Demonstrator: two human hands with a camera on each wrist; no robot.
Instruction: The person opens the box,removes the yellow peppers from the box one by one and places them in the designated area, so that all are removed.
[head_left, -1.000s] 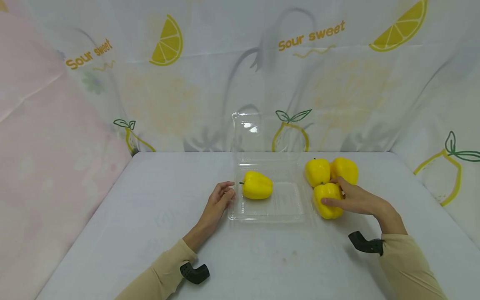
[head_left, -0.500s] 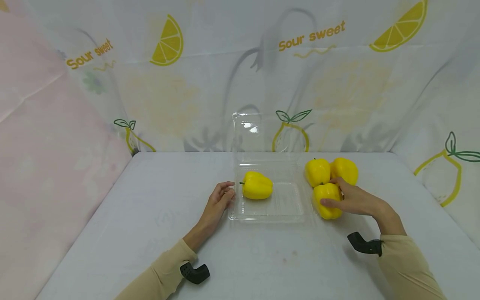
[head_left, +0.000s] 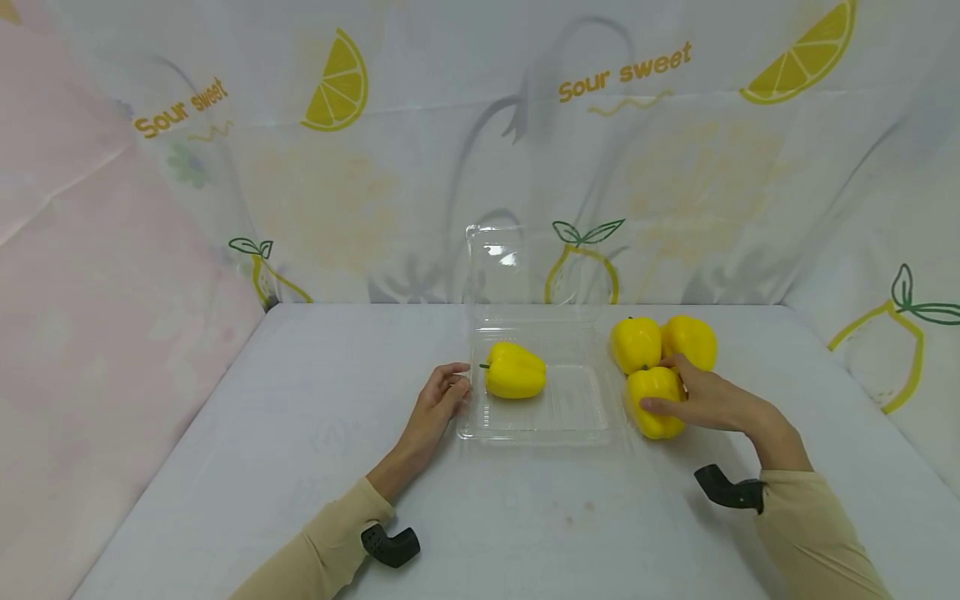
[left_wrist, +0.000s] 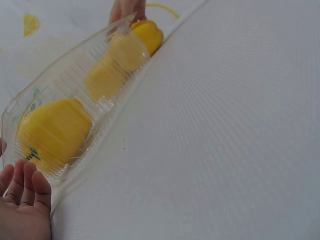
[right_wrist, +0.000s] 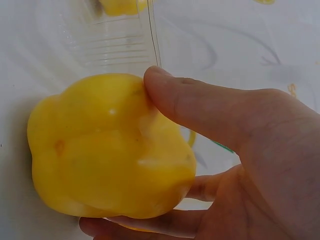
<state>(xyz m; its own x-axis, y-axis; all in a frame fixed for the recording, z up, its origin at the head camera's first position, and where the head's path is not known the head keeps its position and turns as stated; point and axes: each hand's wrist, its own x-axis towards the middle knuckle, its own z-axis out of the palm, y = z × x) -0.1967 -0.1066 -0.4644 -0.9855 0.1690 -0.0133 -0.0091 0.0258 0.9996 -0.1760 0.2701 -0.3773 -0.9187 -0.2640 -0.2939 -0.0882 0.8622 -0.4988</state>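
Note:
In the head view, a clear plastic clamshell container sits in the middle of the table, its lid raised at the back. One yellow bell pepper lies inside on the left, stem pointing left. My left hand rests its fingers against the container's left edge. To the right of the container, my right hand grips another yellow bell pepper, thumb on the near side and fingers on the far side. Two more yellow bell peppers, one at the left and one at the right, sit just behind it.
A white cloth covers the table. At the back hangs a lemon-print curtain, close behind the raised lid. Black wrist mounts, left and right, stick out from both sleeves.

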